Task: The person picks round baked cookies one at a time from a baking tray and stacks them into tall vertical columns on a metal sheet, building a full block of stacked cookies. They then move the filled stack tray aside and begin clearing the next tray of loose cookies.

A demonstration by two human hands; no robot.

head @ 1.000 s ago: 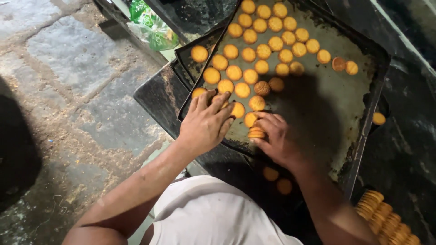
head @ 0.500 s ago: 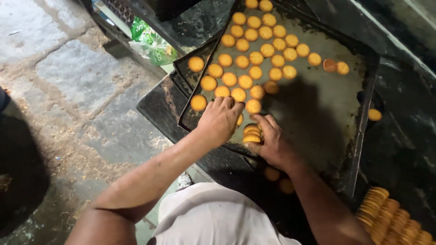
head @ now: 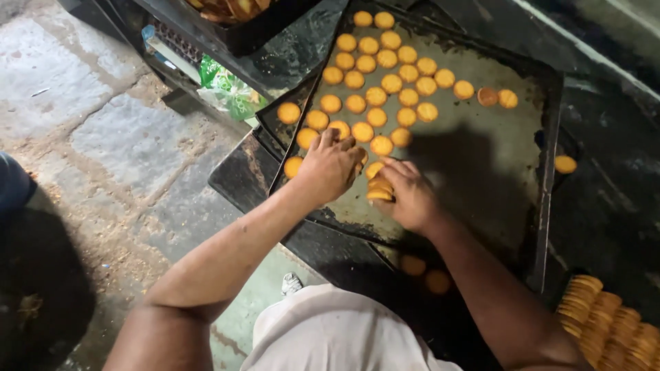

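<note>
A dark, greasy baking tray (head: 481, 158) holds several round orange biscuits (head: 392, 82) in rows at its far left. My left hand (head: 331, 165) rests palm down on the biscuits at the tray's near left edge, fingers spread. My right hand (head: 407, 194) sits just to its right and grips a small stack of biscuits (head: 379, 188) between thumb and fingers. Two biscuits (head: 507, 98) lie apart toward the tray's far right.
More dark trays lie under and left of this one (head: 240, 172). A stack of biscuits (head: 605, 323) stands at the lower right. A green plastic packet (head: 230, 89) lies by a black crate (head: 254, 20) at the top. Stone paving (head: 103, 137) lies left.
The view has shifted so the tray sits further right and lower. Both hands stay at the tray's near left edge; the stack in my right hand looks a little taller.
</note>
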